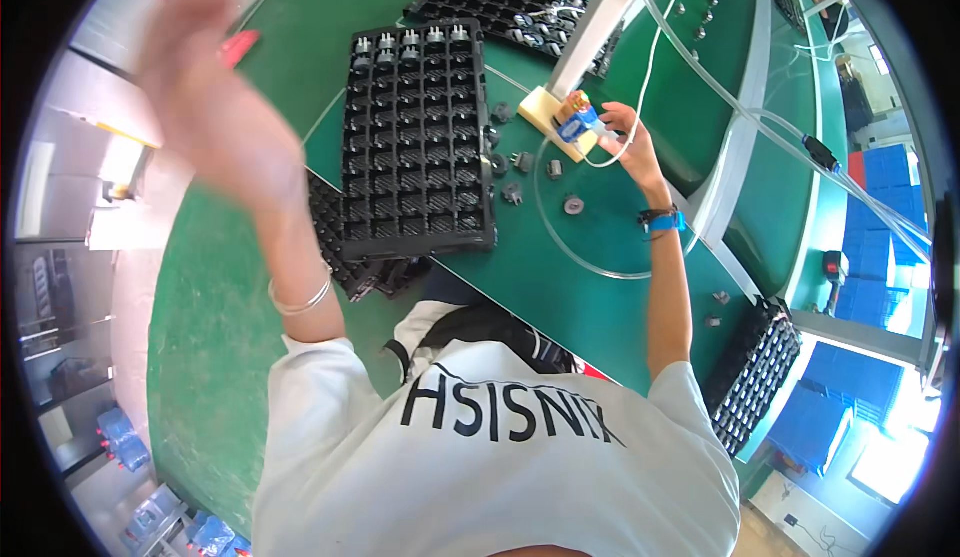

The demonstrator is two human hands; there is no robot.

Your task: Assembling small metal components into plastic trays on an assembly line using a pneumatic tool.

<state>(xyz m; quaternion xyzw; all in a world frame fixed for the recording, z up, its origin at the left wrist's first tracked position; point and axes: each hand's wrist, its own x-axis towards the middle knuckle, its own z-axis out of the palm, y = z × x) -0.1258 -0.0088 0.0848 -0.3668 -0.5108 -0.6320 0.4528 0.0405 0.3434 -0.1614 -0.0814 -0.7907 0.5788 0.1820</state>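
My left hand [205,97] is raised at the far left, off the table, and its fingers are smeared by motion. On the right, my right hand [632,147] is at a small blue-labelled device [577,122] with a brass-coloured top, on a yellow block [541,109]. Its fingers curl around the device's whitish end, where a thin white tube runs; what they grip is too small to make out. Between my hands lies a black compartment tray [487,179], with grey pronged plug parts [411,47] in its far rows. Loose plug parts [521,161] lie beside it.
A second black tray [450,2] holding parts lies at the back, behind a metal post [598,29]. Clear hoses [700,69] cross the right side. Another filled tray [755,377] stands at the right. More black trays [330,227] sit under the main one.
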